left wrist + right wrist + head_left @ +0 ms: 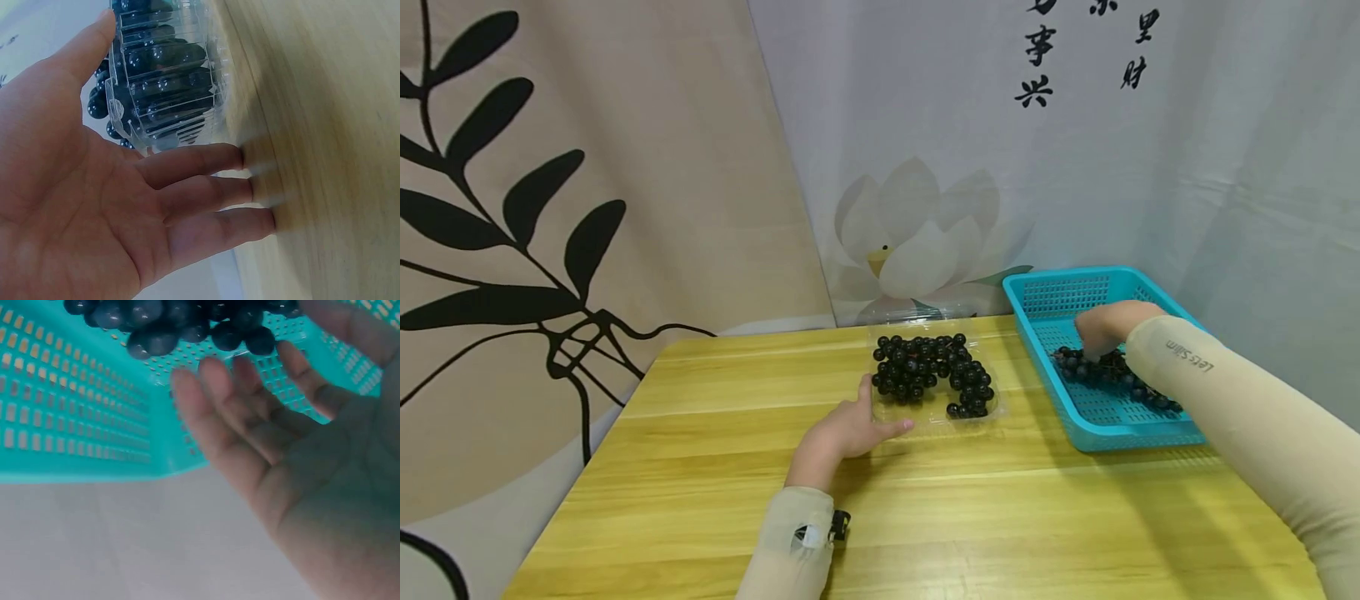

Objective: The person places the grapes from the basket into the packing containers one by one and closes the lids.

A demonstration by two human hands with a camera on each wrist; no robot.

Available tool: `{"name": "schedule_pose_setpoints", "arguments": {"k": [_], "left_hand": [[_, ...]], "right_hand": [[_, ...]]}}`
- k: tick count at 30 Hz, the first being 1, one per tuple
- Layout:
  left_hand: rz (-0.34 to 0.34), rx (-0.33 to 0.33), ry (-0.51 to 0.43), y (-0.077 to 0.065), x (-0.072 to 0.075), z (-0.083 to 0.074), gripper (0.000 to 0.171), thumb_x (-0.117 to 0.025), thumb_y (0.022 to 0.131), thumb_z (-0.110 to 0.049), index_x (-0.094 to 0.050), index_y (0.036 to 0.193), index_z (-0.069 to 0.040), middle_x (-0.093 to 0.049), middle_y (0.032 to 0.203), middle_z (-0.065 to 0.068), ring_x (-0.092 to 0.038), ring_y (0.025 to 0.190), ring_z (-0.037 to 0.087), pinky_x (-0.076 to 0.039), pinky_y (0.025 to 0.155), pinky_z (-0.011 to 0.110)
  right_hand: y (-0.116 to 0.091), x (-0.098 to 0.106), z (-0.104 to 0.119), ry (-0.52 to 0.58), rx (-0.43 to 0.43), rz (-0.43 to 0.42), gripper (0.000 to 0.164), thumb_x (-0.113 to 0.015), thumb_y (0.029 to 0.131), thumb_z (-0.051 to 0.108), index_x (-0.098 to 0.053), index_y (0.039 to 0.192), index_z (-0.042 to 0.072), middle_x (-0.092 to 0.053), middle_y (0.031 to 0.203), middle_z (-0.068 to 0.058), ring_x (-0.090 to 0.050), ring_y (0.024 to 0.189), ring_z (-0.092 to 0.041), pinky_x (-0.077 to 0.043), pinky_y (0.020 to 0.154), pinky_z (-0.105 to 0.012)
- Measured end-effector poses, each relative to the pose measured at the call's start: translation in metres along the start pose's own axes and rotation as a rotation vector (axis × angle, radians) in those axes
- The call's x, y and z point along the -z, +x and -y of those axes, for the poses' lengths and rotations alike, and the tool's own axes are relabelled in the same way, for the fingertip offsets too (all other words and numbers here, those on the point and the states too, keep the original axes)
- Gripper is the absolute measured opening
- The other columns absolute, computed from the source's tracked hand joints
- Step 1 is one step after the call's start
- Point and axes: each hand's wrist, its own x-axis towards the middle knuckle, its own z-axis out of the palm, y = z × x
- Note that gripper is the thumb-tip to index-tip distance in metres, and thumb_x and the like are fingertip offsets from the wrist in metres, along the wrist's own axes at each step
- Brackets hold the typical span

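Observation:
A clear plastic box (936, 414) with dark grapes (917, 367) in it lies on the table. My left hand (847, 427) is at its near left corner, thumb and one finger spread along the sides. In the left wrist view, the other fingers (215, 228) stretch loosely beside the box over the wood. My right hand (1108, 325) reaches down into a blue plastic basket (1082, 432) over a bunch of dark grapes (1123, 375). In the right wrist view, its fingers (206, 419) are slightly bent just beside the grapes, not wrapped round them.
The wooden table (715, 467) carries both containers, the basket at the right of the box. Behind the table hangs a printed cloth (925, 100) with leaves, a flower and black characters. The basket's far edge is close to the cloth.

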Motion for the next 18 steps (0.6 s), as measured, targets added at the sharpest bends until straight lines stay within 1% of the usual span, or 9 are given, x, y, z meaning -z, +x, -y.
{"name": "schedule_pose_setpoints", "arguments": {"k": [1,2,3,5,8,12,13,15,18], "left_hand": [[0.000,-0.002,0.003,0.000,0.000,0.000,0.127,-0.061,0.091,-0.081,0.011,0.172,-0.015,-0.067,0.141,0.028,-0.069,0.123,0.041,-0.052,0.111,0.060],[0.000,-0.003,0.006,0.001,0.000,0.000,0.127,-0.061,0.091,-0.081,0.011,0.172,-0.015,-0.067,0.141,0.028,-0.070,0.122,0.041,-0.052,0.111,0.060],[0.000,-0.003,0.009,0.001,0.000,0.000,0.127,-0.061,0.091,-0.081,0.011,0.172,-0.015,-0.068,0.140,0.028,-0.070,0.121,0.040,-0.053,0.111,0.060],[0.001,-0.003,0.015,0.001,0.000,-0.001,0.128,-0.061,0.090,-0.082,0.011,0.172,-0.015,-0.069,0.139,0.028,-0.071,0.117,0.038,-0.053,0.110,0.059],[-0.001,0.000,0.026,0.002,0.001,-0.001,0.129,-0.060,0.089,-0.084,0.011,0.172,-0.014,-0.069,0.137,0.028,-0.072,0.114,0.037,-0.054,0.109,0.058],[0.000,-0.001,0.023,0.002,0.000,-0.001,0.128,-0.060,0.090,-0.083,0.011,0.172,-0.014,-0.068,0.139,0.028,-0.071,0.118,0.039,-0.054,0.109,0.059],[0.000,-0.002,0.022,0.002,0.000,-0.001,0.128,-0.060,0.090,-0.082,0.011,0.172,-0.014,-0.068,0.139,0.028,-0.071,0.119,0.040,-0.053,0.109,0.060],[0.000,-0.002,0.019,0.002,0.000,-0.001,0.128,-0.061,0.090,-0.082,0.011,0.172,-0.014,-0.068,0.139,0.028,-0.071,0.120,0.039,-0.054,0.109,0.059],[-0.001,-0.003,0.021,0.002,0.000,-0.001,0.129,-0.060,0.090,-0.083,0.012,0.172,-0.015,-0.069,0.139,0.028,-0.072,0.116,0.038,-0.055,0.107,0.058]], "right_hand": [[0.001,-0.002,-0.003,0.008,-0.011,0.000,0.030,-0.060,0.097,0.003,-0.059,0.125,-0.008,-0.064,0.115,-0.029,-0.061,0.090,-0.035,-0.048,0.072,-0.039],[0.002,-0.003,-0.006,0.015,-0.021,-0.002,0.042,-0.062,0.096,0.005,-0.055,0.135,-0.011,-0.061,0.127,-0.035,-0.063,0.106,-0.045,-0.051,0.079,-0.044],[0.003,-0.005,-0.008,0.027,-0.031,-0.008,0.054,-0.065,0.095,0.007,-0.050,0.144,-0.012,-0.055,0.140,-0.040,-0.058,0.123,-0.054,-0.053,0.086,-0.050],[0.005,-0.008,-0.013,0.068,-0.033,-0.024,0.076,-0.068,0.094,0.009,-0.034,0.159,-0.009,-0.035,0.161,-0.042,-0.035,0.146,-0.064,-0.051,0.101,-0.064],[0.008,-0.012,-0.020,0.137,-0.004,-0.008,0.085,-0.069,0.093,0.010,-0.025,0.164,-0.007,-0.025,0.165,-0.043,-0.025,0.150,-0.066,-0.043,0.111,-0.073],[0.011,-0.016,-0.027,0.206,0.057,0.057,0.088,-0.063,0.094,0.011,-0.017,0.166,-0.007,-0.016,0.167,-0.043,-0.018,0.153,-0.066,-0.038,0.116,-0.074],[0.012,-0.017,-0.028,0.216,0.071,0.071,0.087,-0.062,0.094,0.010,-0.015,0.166,-0.007,-0.014,0.168,-0.044,-0.016,0.153,-0.066,-0.039,0.115,-0.072],[0.014,-0.018,-0.030,0.215,0.090,0.082,0.087,-0.060,0.093,0.006,-0.016,0.166,-0.007,-0.013,0.168,-0.044,-0.015,0.153,-0.066,-0.044,0.109,-0.066],[0.013,-0.019,-0.031,0.179,0.092,0.086,0.083,-0.059,0.090,0.001,-0.024,0.165,-0.007,-0.018,0.167,-0.044,-0.021,0.152,-0.066,-0.047,0.097,-0.057]]}}
